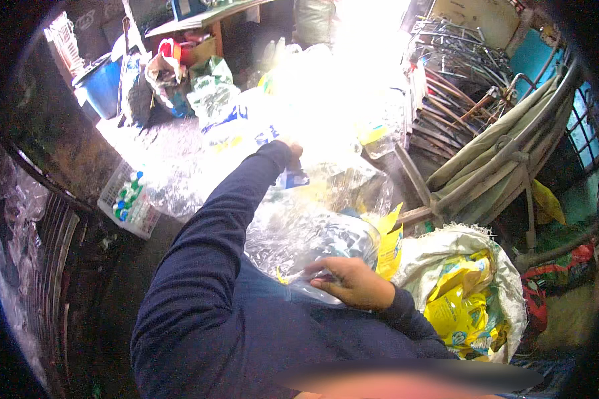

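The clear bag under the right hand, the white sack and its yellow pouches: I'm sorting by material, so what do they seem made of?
Clear bag: apparently thin, glossy plastic film, by its transparency and glare.
White sack: probably woven plastic, matte, with a frayed rim.
Yellow pouches: likely plastic film, shiny, creased.

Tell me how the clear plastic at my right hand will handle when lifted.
The clear plastic will probably flop, being crumpled. It looks thin and see-through, so likely light; its glossy shine suggests it may slip.
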`<state>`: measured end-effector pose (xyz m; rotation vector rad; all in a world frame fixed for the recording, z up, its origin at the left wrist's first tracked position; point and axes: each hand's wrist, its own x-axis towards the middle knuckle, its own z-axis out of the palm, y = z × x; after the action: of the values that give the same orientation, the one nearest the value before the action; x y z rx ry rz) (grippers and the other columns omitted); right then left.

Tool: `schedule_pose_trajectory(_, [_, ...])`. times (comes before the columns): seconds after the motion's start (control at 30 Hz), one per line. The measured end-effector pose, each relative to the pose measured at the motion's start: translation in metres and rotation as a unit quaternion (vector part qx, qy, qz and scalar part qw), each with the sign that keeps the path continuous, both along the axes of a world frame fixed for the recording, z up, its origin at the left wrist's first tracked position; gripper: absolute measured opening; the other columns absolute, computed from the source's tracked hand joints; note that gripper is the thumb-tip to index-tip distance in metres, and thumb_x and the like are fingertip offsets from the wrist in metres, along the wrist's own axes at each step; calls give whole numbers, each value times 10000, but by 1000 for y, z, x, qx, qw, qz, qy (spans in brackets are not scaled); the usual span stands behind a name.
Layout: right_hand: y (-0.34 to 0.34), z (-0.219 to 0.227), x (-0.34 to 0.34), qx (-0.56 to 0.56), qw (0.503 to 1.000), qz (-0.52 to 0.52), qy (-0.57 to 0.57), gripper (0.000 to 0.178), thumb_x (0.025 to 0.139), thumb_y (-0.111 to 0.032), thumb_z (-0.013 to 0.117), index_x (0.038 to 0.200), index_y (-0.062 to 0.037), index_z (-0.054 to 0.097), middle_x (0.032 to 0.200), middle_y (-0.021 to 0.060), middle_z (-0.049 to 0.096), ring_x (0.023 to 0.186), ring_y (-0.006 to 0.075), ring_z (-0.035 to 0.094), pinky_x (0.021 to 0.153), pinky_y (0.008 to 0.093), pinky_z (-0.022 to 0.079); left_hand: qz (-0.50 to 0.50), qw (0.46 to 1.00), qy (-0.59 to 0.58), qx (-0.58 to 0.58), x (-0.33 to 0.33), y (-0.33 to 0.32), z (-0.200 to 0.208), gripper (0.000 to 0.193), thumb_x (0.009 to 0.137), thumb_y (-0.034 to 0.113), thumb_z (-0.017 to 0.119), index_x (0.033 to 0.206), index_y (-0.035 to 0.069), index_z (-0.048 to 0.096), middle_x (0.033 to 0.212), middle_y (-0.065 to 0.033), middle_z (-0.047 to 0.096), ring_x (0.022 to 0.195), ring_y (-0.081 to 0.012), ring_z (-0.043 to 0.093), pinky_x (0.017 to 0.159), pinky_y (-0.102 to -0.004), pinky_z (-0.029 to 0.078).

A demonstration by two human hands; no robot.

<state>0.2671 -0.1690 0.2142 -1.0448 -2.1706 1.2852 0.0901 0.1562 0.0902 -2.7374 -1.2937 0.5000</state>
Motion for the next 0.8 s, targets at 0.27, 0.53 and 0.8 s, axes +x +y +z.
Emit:
schedule_pose_trajectory(0.27, [148, 0, 30, 324, 844, -316, -287, 289, 768, -201, 674, 987, -31, 593, 1002, 136, 602, 934, 340, 581, 800, 391, 476, 205, 953, -173, 143, -67, -1, 104, 460, 753, 570, 530, 929, 181, 701, 979, -70, 674, 939, -255, 633, 781, -398, 469])
schedule_pose_trajectory(0.53, [181, 4, -115, 111, 974, -123, 153, 196, 876, -154, 568, 945, 16, 638, 797, 93, 652, 566, 139, 606, 582, 243, 473, 388, 824, -371, 181, -137, -53, 90, 553, 711, 639, 566, 991, 178, 689, 997, -88, 666, 918, -289, 630, 787, -390, 480])
schedule_pose_trajectory(0.8, [253, -12, -175, -41, 961, -106, 253, 246, 914, -237, 508, 973, -36, 637, 738, 69, 653, 530, 98, 592, 411, 181, 342, 126, 787, -589, 134, -151, -102, 70, 147, 771, 149, 651, 733, 12, 614, 617, -100, 540, 545, -179, 514, 535, -325, 415])
